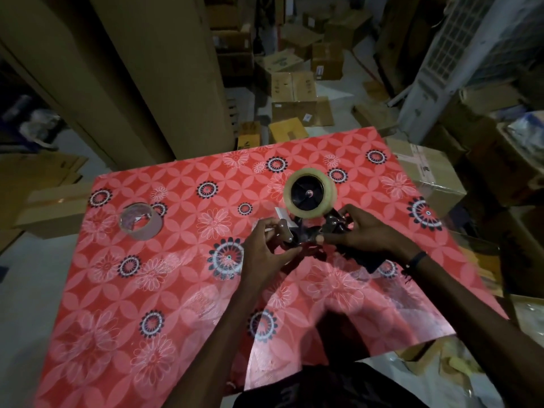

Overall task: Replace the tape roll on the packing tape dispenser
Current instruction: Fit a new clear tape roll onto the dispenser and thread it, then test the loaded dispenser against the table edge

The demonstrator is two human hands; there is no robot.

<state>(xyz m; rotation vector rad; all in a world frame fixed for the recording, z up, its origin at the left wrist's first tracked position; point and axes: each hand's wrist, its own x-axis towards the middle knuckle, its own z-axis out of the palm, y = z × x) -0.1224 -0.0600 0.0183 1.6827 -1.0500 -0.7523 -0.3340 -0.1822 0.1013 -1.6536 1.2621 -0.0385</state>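
Observation:
A dark packing tape dispenser [309,235] is held just above the red flowered table [176,290], near its middle. A full clear tape roll [329,201] sits on the dispenser's hub, standing up behind my hands. My right hand [365,231] grips the dispenser's body and handle from the right. My left hand [265,248] pinches the front end of the dispenser by its roller and a white tape end [281,214]. A nearly used-up roll with a brown cardboard core [141,220] lies flat on the table to the left.
Cardboard boxes [297,92] cover the floor beyond the table's far edge and stack up on the right [432,175]. Tall cardboard sheets [141,69] lean at the back left. A flat box [53,213] lies beside the table's left edge.

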